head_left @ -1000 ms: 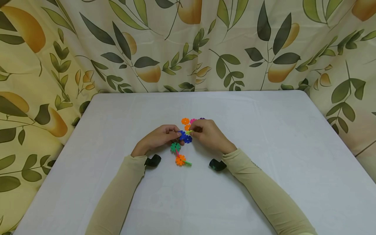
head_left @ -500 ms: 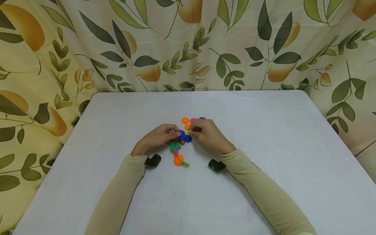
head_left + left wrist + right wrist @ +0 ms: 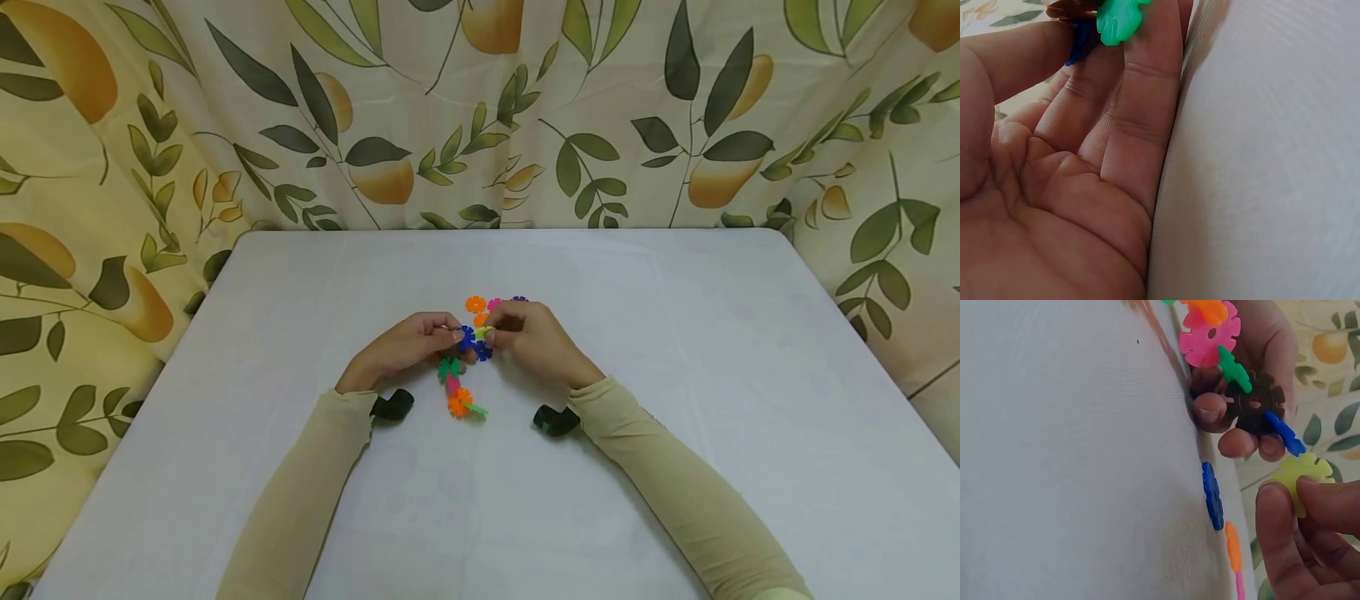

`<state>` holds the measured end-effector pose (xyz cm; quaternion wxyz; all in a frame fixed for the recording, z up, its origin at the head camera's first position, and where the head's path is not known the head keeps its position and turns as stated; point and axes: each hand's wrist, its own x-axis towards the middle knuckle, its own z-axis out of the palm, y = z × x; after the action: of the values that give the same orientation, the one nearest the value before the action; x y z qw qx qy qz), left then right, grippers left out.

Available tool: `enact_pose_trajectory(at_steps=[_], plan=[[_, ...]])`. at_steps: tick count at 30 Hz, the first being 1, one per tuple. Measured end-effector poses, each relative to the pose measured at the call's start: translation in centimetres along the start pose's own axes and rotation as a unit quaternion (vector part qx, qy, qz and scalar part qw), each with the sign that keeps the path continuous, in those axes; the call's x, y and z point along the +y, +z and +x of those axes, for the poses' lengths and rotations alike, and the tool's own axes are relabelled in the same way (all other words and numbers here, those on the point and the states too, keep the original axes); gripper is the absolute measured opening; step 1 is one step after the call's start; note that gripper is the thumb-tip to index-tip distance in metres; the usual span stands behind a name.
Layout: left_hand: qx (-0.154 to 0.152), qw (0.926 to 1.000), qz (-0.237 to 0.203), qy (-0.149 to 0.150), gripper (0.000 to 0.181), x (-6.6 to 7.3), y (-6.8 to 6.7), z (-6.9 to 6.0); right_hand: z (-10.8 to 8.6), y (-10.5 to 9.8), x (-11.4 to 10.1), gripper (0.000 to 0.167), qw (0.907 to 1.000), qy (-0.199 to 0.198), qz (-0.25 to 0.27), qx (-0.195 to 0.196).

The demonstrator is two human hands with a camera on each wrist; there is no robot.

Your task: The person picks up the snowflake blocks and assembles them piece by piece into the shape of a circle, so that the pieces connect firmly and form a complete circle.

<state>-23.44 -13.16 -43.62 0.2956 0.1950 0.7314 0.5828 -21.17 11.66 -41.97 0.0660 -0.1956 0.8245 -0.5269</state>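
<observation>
My left hand (image 3: 405,348) pinches a blue notched disc (image 3: 467,337) that belongs to a chain. Down from it hang a green disc (image 3: 449,368), a pink one (image 3: 1210,334) and an orange one (image 3: 460,403) with a light green piece at the end. In the right wrist view a dark brown disc (image 3: 1255,403) sits between the green and blue pieces, against the left fingers. My right hand (image 3: 543,343) pinches a yellow disc (image 3: 1304,472) between thumb and forefinger, at the blue disc's edge; whether they are joined I cannot tell.
Loose discs lie on the white table (image 3: 637,500) just beyond the hands: orange (image 3: 476,304), pink (image 3: 495,306) and purple (image 3: 520,298), with another blue one (image 3: 483,352) between the hands. A patterned curtain (image 3: 450,108) stands behind the table.
The hanging chain has swung and turned slightly, its pink piece now showing a broader side. Both hands keep their pinches and have barely moved.
</observation>
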Motion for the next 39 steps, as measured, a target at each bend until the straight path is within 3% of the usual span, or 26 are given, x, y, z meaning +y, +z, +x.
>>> enact_pose_trajectory(at_steps=[5, 8, 13, 18, 28, 35, 39], plan=[[0.005, 1.0000, -0.004, 0.004, 0.023, 0.1, 0.1, 0.0, 0.0, 0.0, 0.1, 0.008, 0.9999, -0.010, 0.002, 0.003], [0.007, 0.9999, -0.008, -0.002, 0.022, 0.1, 0.2, 0.0, 0.0, 0.1, 0.2, 0.010, 0.9980, -0.055, -0.030, -0.001], [0.002, 1.0000, -0.009, 0.000, 0.020, 0.1, 0.4, 0.0, -0.1, 0.4, -0.1, 0.014, 0.9847, -0.147, -0.093, 0.010], [-0.011, 0.9997, -0.018, 0.016, 0.019, 0.2, 0.5, 0.1, -0.2, 0.7, -0.5, 0.016, 0.9772, -0.175, -0.120, 0.009], [0.001, 0.9993, -0.037, 0.003, 0.019, 0.5, 0.7, 0.1, -0.2, -0.5, -1.0, 0.011, 0.9841, -0.116, -0.133, -0.022], [0.029, 0.9993, -0.020, -0.014, 0.017, 0.5, 0.5, -0.2, -0.5, -3.3, -0.6, 0.017, 0.9864, -0.044, -0.157, -0.019], [0.027, 0.9990, -0.031, -0.015, 0.017, 0.4, 0.4, -0.2, -0.7, -4.9, 0.1, 0.019, 0.9833, -0.020, -0.179, -0.021]])
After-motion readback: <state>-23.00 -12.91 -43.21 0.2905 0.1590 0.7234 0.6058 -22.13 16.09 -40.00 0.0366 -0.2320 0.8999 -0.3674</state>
